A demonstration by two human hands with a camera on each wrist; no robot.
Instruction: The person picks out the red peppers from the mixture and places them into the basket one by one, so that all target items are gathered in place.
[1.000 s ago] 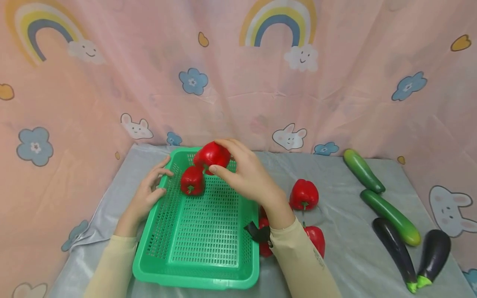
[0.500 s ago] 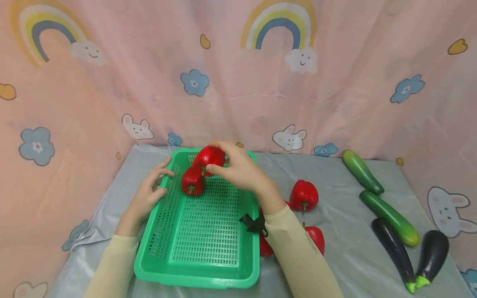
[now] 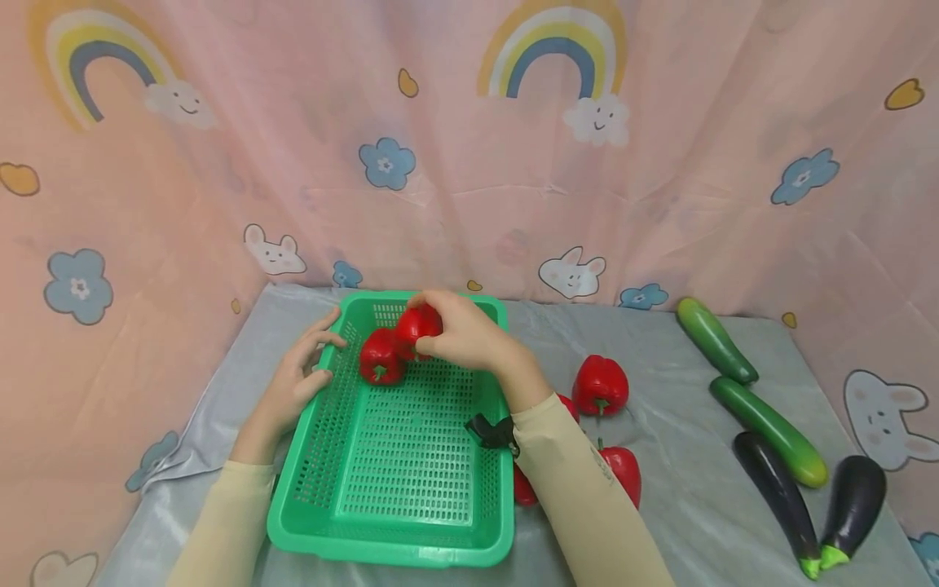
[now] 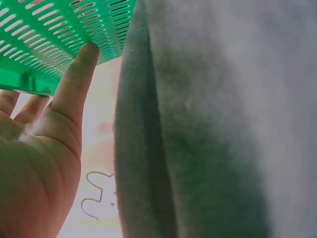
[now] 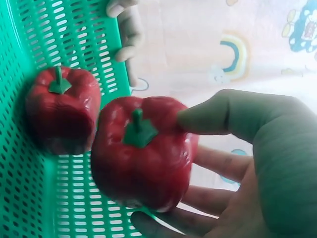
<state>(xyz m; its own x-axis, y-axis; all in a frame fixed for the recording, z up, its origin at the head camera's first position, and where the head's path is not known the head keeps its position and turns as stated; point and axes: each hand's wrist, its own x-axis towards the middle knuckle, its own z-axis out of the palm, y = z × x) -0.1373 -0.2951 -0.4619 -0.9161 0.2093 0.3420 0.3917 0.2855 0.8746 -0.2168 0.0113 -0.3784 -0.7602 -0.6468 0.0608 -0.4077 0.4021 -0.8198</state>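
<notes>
A red bell pepper [image 3: 418, 326] with a green stem is in my right hand [image 3: 473, 336], low inside the far end of the green perforated basket [image 3: 389, 553]. In the right wrist view, the thumb lies on the top of this bell pepper [image 5: 143, 168] and the fingers wrap its far side and underside. Just left of it, a second red bell pepper [image 3: 382, 357] rests in the basket, close beside the held one. My left hand [image 3: 289, 383] grips the basket's left rim, fingers hooked over it; in the left wrist view its thumb [image 4: 79, 82] presses the outer wall.
Right of the basket lie several more red bell peppers [image 3: 601, 383], some partly behind the right sleeve [image 3: 579, 489]. Two green zucchini [image 3: 770, 428] and two dark eggplants [image 3: 854, 497] lie at the table's right. A pink patterned curtain [image 3: 469, 204] hangs behind the grey cloth [image 3: 682, 522].
My right hand has lowered the held bell pepper into the basket, shifting slightly toward me, beside the other pepper. The left hand stays on the rim.
</notes>
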